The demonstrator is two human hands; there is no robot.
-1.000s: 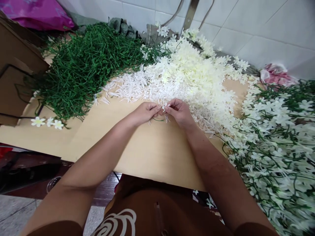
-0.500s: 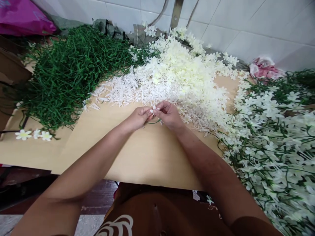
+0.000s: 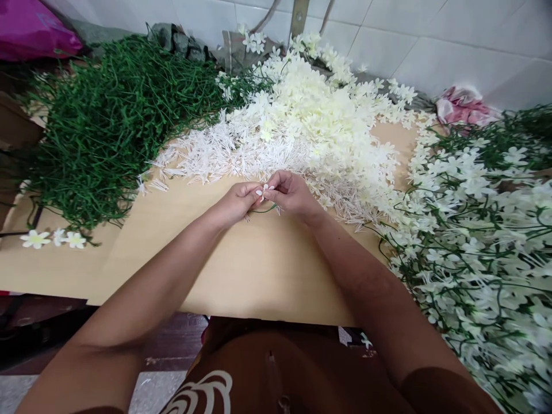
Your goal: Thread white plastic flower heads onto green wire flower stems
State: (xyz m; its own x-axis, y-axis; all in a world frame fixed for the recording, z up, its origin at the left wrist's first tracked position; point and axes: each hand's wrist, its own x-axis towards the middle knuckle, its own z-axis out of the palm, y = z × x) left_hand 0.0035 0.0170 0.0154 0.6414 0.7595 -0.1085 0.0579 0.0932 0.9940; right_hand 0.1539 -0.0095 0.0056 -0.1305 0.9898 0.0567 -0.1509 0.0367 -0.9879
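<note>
Both hands meet over the brown board [image 3: 241, 270], close to the front of the flower pile. My left hand [image 3: 238, 201] is closed, thumb and finger pinching a small white artificial flower [image 3: 264, 191] from the left. From the other side, my right hand [image 3: 292, 194] grips the same flower between thumb and fingertips. A thin green stem [image 3: 265, 210] curves below the fingers. Just beyond the hands lie white stamen-like pieces [image 3: 233, 150] and a heap of loose cream-white flower heads [image 3: 319, 109].
A large heap of green plastic stems [image 3: 116, 121] lies at the left. Stemmed white flowers [image 3: 478, 253] are piled at the right. A few flowers [image 3: 35, 238] rest near the left front edge. Behind stand a tiled wall [image 3: 401, 40], a pink bag [image 3: 38, 34] and a crumpled red-white bag [image 3: 466, 106].
The view has shifted slightly, so most things sit a little further left and up. Both hands still pinch the flower, with only small finger movement.
</note>
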